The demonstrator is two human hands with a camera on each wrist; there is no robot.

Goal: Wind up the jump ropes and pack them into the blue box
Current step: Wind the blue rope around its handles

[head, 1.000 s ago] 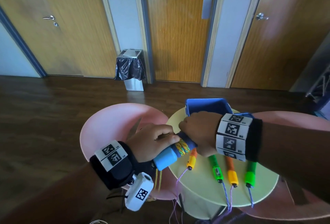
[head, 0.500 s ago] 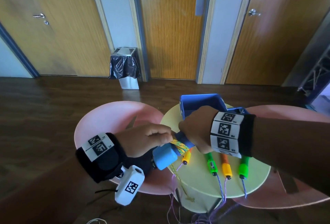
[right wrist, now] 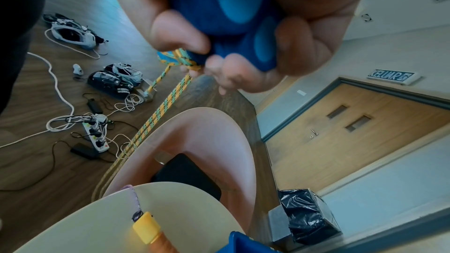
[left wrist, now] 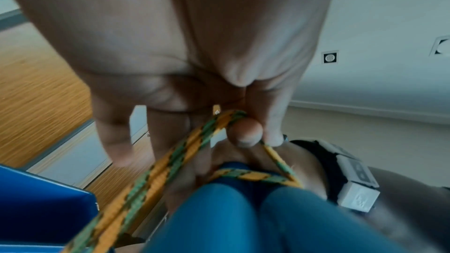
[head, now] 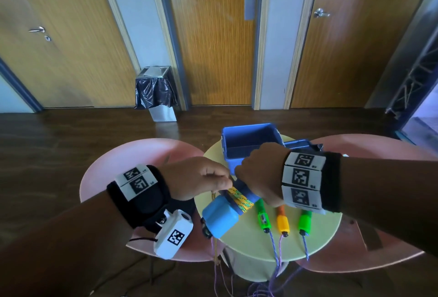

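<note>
Dark wooden floor, three timber doors behind; round pale-yellow table (head: 317, 230) bearing open blue plastic box (head: 248, 140) at far side. Right hand (head: 258, 176) curled round paired blue foam jump-rope handles (head: 222, 216), held just above near table edge, long axis slanting down-left toward left hand (head: 194, 178). Left fingertips (left wrist: 246, 132) pinching yellow-and-green braided rope (left wrist: 170, 159) just beside the wraps. Next turn probably crosses that axis; box beyond right hand.
</note>
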